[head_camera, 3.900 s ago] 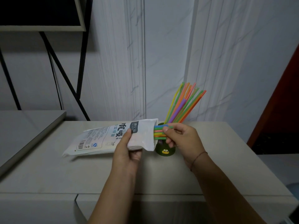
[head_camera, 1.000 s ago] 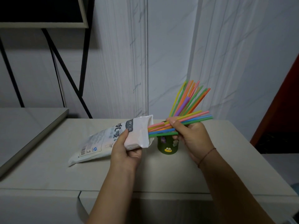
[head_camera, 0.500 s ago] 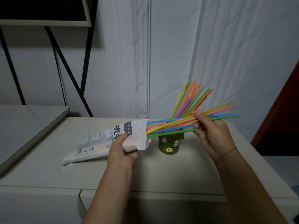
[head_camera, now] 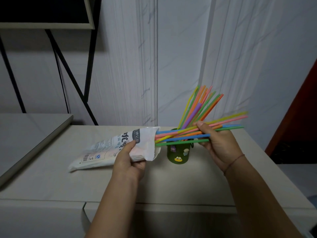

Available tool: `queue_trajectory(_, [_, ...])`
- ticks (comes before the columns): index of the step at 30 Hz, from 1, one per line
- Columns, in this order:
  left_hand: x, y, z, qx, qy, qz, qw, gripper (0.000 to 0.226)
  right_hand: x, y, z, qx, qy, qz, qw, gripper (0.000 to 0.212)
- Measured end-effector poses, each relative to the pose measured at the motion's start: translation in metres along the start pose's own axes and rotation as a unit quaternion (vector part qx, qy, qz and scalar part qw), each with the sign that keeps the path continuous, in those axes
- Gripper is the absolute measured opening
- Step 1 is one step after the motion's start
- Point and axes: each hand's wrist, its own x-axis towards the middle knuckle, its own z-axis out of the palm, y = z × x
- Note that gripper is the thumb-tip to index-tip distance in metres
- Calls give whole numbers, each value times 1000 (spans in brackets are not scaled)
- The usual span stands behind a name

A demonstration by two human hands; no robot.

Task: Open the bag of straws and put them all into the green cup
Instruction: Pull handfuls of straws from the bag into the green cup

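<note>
We are holding the white bag near its open mouth in our left hand, the grip clamped on the plastic while its far end is resting on the counter. Our right hand is pinching a bundle of colored straws, their left ends sitting inside the mouth. The green cup is standing toward the counter's back edge, right of the bag, with other straws fanning out of it and leaning right.
</note>
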Motion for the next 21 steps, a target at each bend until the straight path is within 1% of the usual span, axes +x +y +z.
queue_trajectory(4, [9, 7, -6, -10, 18, 14, 1000, 9, 3, -11, -10, -12, 60, -51, 997, 15])
queue_trajectory(10, [15, 20, -12, -27, 39, 38, 998, 14, 6, -23, -24, -41, 95, -90, 991, 15])
queue_trajectory(21, [23, 40, -23, -21, 53, 64, 996, 15, 9, -42, -44, -56, 163, -116, 978, 16])
